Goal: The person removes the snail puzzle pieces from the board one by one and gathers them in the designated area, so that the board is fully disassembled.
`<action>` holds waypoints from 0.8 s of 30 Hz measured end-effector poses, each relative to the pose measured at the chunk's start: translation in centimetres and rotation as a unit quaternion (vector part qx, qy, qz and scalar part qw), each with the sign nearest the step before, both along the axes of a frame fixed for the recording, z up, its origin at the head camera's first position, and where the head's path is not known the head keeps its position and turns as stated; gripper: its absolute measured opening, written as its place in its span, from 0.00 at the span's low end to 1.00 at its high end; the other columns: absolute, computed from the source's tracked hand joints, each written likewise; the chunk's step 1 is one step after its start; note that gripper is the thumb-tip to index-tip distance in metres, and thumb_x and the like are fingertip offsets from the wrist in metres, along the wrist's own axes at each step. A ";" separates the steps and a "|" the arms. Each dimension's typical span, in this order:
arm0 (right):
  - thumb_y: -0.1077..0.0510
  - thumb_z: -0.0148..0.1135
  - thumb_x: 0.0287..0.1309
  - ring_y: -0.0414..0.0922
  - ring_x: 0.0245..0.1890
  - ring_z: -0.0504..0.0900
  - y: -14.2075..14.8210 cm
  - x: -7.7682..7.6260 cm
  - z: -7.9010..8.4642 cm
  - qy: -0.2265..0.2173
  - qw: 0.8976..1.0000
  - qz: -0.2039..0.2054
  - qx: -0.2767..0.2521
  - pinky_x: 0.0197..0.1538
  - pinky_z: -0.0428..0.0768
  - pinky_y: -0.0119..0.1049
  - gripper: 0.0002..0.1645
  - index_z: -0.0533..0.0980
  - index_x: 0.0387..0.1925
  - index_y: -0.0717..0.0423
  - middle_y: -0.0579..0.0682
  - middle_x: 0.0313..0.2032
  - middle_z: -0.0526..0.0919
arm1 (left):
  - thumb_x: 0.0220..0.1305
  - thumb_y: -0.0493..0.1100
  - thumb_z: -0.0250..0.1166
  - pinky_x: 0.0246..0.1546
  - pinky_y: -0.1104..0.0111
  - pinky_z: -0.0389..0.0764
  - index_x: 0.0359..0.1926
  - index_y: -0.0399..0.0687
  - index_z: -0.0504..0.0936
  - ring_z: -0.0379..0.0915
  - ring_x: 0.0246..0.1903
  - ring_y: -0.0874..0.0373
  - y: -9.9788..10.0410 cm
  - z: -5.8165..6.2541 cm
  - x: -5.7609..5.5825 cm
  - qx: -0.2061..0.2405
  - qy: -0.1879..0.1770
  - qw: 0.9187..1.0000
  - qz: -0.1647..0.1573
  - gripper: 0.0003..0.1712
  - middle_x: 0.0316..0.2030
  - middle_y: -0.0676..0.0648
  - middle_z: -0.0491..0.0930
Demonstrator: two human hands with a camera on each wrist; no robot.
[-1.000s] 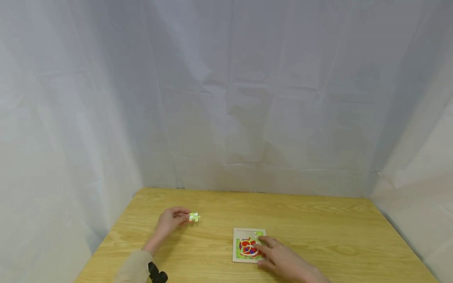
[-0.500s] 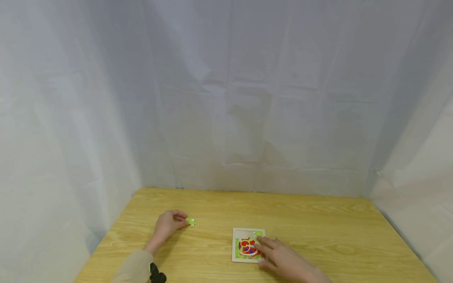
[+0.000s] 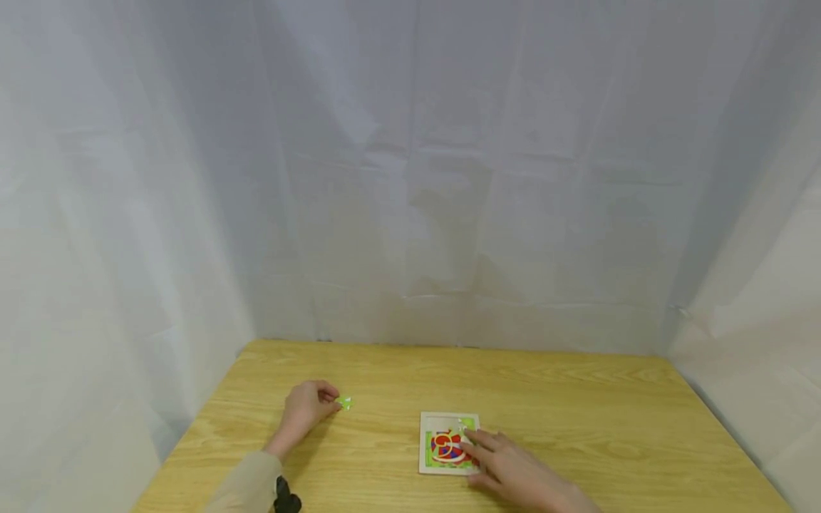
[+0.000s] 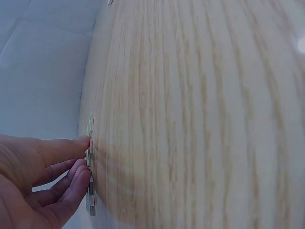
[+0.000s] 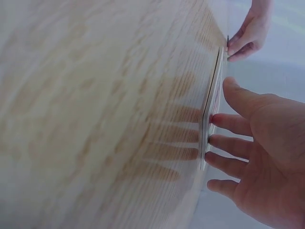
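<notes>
At the left of the table, my left hand (image 3: pixel 306 410) pinches a green and white jigsaw piece (image 3: pixel 345 403) between thumb and fingers, close over the wood. The left wrist view shows thin jigsaw pieces (image 4: pixel 92 191) edge-on in a row at the fingertips. A square wooden puzzle tray (image 3: pixel 422 449) lies right of centre; in it is a red, blue and green picture, with pale wood showing at the upper left. My right hand (image 3: pixel 513 467) rests its spread, fairly straight fingertips on the tray's right side, partly covering the picture.
The wood-grain table (image 3: pixel 577 399) extends around both hands. Pale sheeting (image 3: pixel 410 214) hangs behind it and along both sides. A black object (image 3: pixel 286 496) sits by the left sleeve (image 3: pixel 246 484).
My left hand has come down and slightly nearer with the jigsaw piece, of which less now shows beyond the fingers. The right hand stays at the tray.
</notes>
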State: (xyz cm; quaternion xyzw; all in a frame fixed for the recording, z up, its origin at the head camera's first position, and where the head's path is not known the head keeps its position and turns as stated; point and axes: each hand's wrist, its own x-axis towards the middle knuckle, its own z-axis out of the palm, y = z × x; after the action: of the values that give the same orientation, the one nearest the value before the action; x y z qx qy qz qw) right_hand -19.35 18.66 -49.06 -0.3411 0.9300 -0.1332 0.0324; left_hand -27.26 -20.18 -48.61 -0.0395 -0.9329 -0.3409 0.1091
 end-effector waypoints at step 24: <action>0.40 0.51 0.75 0.55 0.68 0.72 0.7 0.3 -0.4 0.067 0.997 0.038 0.005 0.67 0.71 0.59 0.34 0.71 0.69 0.58 0.56 0.69 0.72 | 0.71 0.39 0.65 0.33 0.62 0.87 0.51 0.38 0.86 0.86 0.38 0.49 2.3 1.9 -0.9 0.125 0.015 0.990 -0.064 0.12 0.41 0.42 0.88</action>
State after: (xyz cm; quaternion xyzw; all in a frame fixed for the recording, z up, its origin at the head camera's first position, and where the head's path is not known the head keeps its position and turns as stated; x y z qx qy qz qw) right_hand -19.00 19.38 -49.42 -0.3843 0.9170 -0.1042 -0.0239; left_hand -28.15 -17.87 -46.67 -0.0899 -0.8770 -0.4602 0.1050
